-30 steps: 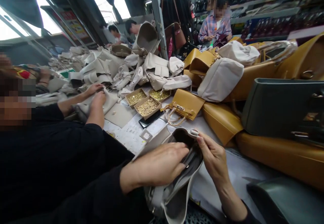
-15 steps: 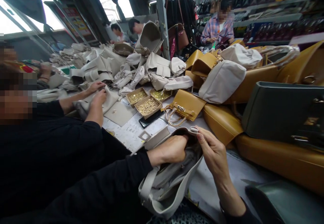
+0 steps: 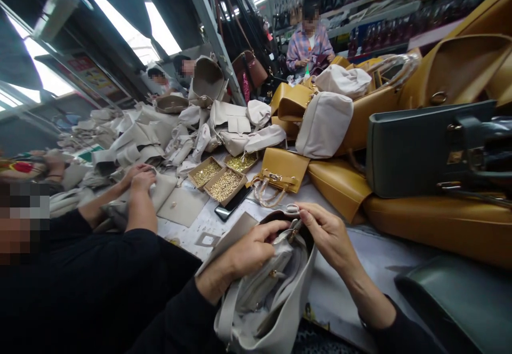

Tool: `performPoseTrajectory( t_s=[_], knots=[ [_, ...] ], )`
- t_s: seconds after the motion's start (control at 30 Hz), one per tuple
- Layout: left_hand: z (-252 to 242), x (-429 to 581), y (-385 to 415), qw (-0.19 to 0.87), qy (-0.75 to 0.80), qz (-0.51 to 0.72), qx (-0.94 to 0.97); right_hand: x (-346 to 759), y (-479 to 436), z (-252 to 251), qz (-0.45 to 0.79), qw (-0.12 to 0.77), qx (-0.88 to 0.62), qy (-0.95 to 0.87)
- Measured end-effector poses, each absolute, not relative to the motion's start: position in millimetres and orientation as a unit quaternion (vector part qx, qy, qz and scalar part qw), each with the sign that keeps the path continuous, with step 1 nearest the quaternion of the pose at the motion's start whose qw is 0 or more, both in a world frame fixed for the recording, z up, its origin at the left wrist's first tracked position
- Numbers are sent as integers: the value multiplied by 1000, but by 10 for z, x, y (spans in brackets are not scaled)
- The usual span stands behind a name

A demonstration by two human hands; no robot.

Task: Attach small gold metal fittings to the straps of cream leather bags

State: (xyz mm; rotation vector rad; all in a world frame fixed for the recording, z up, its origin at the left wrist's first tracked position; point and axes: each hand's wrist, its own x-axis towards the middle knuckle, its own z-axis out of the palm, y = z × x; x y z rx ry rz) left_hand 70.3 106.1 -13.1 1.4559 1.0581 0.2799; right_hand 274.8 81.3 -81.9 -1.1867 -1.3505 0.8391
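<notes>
L hand (image 3: 250,250) was in the mouth of an open, soft beige leather-look handbag (image 3: 294,306), nr a metal-toothed zip (image 3: 283,236); couldn't tell if that grip pinched anything. R hand (image 3: 328,234) had its grip pinching the bag's rim. Bag was at the near edge of the pale, marked tabletop (image 3: 186,234), w/ a small mustard-yellow handbag (image 3: 290,166), flat glossy black phone (image 3: 230,211) & brown cardboard trays (image 3: 236,194) of gold metal studs (image 3: 225,184) beyond.

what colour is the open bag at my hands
The open bag is pale greyish-beige, shown in the head view.
</notes>
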Motion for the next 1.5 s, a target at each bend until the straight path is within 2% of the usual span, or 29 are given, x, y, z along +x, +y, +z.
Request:
performPoseTrajectory(
  t_s=[0.17, 0.43, 0.63, 0.93, 1.23, 1.5],
  knots=[
    [-208, 670, 1074, 716, 446, 131, 521, 2730, 802, -826, 367, 556, -494, -559],
    [-258, 854, 1085, 672, 482, 64, 558, 2625, 783, -788, 400, 538, -447, -592],
    [-325, 1012, 1089, 650, 443, 138, 602, 2662, 816, -857, 456, 530, -455, -551],
    [-484, 1084, 990, 697, 394, 169, 575, 2673, 835, -951, 556, 521, -420, -492],
    [-330, 831, 1074, 737, 416, 110, 521, 2773, 813, -917, 576, 532, -425, -451],
    [-252, 901, 1029, 711, 451, 151, 518, 2727, 823, -882, 593, 519, -398, -469]
  ],
)
